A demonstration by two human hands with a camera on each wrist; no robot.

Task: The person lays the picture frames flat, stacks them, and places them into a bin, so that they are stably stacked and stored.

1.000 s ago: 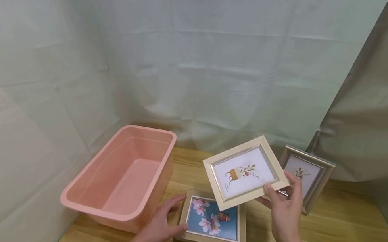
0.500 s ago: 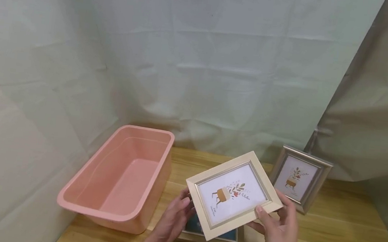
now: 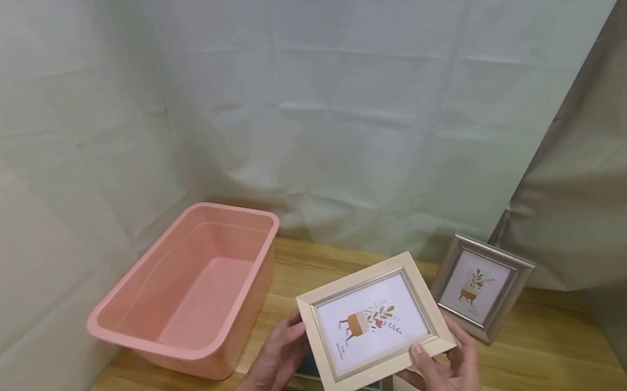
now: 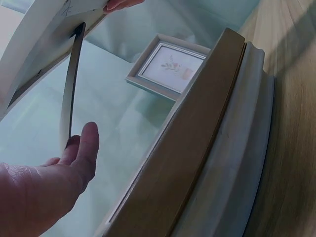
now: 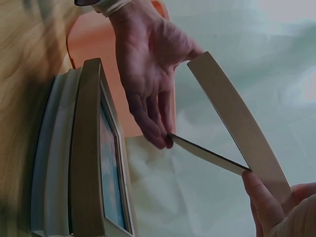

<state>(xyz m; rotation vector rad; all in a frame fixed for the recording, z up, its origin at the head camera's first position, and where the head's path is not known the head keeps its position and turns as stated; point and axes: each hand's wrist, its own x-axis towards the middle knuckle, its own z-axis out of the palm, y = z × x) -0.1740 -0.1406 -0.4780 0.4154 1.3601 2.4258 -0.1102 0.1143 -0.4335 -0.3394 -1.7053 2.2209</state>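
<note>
Your right hand [image 3: 455, 379] pinches the cream frame [image 3: 374, 325] cornerwise; left hand [image 3: 274, 359], fingers extended, touches strut [image 5: 211, 155]. Probably light, stiff; hold borders [image 3: 426, 300].

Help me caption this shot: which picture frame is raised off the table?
The cream frame, gripped near one corner by the right hand. The silver frame stands on the table behind it, and the stacked frames lie flat below.

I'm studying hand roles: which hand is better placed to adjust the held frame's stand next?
Probably the left hand: its fingers touch the free end of the stand. The right hand is busy gripping the frame near a corner.
</note>
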